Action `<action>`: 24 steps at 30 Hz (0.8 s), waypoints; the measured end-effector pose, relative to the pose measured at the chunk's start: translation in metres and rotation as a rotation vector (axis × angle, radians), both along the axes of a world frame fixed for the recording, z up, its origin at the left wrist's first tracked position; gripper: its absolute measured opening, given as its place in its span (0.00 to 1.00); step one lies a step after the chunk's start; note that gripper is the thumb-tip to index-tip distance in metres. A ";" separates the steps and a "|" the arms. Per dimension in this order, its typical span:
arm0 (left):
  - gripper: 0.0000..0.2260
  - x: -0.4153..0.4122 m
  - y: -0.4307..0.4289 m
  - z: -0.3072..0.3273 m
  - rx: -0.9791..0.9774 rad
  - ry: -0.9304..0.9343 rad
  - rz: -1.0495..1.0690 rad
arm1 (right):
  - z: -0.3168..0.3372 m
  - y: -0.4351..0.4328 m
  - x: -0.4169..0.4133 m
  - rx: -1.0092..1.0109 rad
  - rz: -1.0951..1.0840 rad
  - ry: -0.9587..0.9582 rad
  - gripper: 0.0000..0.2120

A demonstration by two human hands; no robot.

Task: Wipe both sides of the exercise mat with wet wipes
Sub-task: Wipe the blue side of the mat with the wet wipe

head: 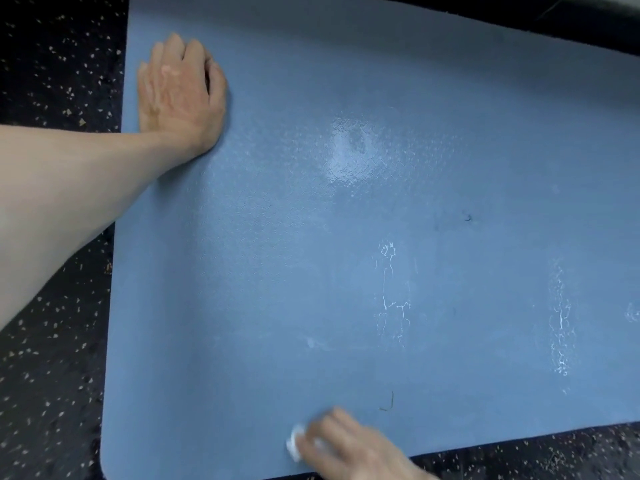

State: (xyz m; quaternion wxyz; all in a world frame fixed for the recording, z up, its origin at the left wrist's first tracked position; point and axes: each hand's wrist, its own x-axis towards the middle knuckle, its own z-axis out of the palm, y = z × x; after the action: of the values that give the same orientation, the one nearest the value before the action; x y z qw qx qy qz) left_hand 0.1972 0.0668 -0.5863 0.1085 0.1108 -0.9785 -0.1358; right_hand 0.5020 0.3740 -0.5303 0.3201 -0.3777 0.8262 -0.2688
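A blue exercise mat point(277, 254) lies flat on a dark speckled floor and fills most of the view. My left hand point(180, 95) presses down on the mat near its far left edge, fingers slightly bent. My right hand point(349, 445) sits at the mat's near edge, blurred, with a crumpled white wet wipe point(296, 443) held under its fingers against the mat. Wet sheen and thin white foam streaks point(391, 292) mark the middle and right of the mat.
Black rubber floor with pale flecks point(55, 375) surrounds the mat on the left and along the near edge. A dark strip with a pale object runs across the top right corner point(588, 12). Small dark specks lie on the mat point(389, 401).
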 end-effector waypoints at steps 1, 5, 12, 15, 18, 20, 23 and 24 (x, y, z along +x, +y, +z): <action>0.17 0.001 0.000 0.000 0.000 0.001 0.003 | 0.004 0.006 0.010 -0.003 0.044 -0.044 0.08; 0.17 0.002 0.001 -0.001 -0.007 0.005 -0.004 | -0.005 0.012 -0.022 -0.136 0.159 0.009 0.17; 0.17 0.001 0.000 -0.001 -0.006 0.014 -0.001 | -0.017 -0.003 -0.072 -0.010 -0.163 0.326 0.07; 0.17 0.002 -0.001 -0.002 -0.011 0.008 0.005 | -0.012 -0.001 -0.057 0.012 -0.193 0.369 0.10; 0.17 0.001 0.000 0.000 -0.014 0.004 0.001 | -0.007 -0.004 -0.055 0.012 -0.186 0.364 0.12; 0.17 0.001 0.001 0.000 -0.007 0.008 0.000 | -0.005 -0.006 -0.057 0.014 -0.156 0.321 0.12; 0.17 0.002 0.000 0.000 -0.008 0.012 -0.002 | -0.005 -0.010 -0.055 0.048 -0.119 0.248 0.10; 0.17 0.002 0.000 0.000 -0.012 0.011 -0.004 | -0.005 -0.010 -0.052 0.049 -0.107 0.246 0.11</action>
State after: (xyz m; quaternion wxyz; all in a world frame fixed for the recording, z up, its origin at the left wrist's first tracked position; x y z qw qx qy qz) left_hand 0.1994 0.0671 -0.5863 0.1144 0.1072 -0.9790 -0.1307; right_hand 0.4499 0.3639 -0.5350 0.2109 -0.3552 0.8845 -0.2170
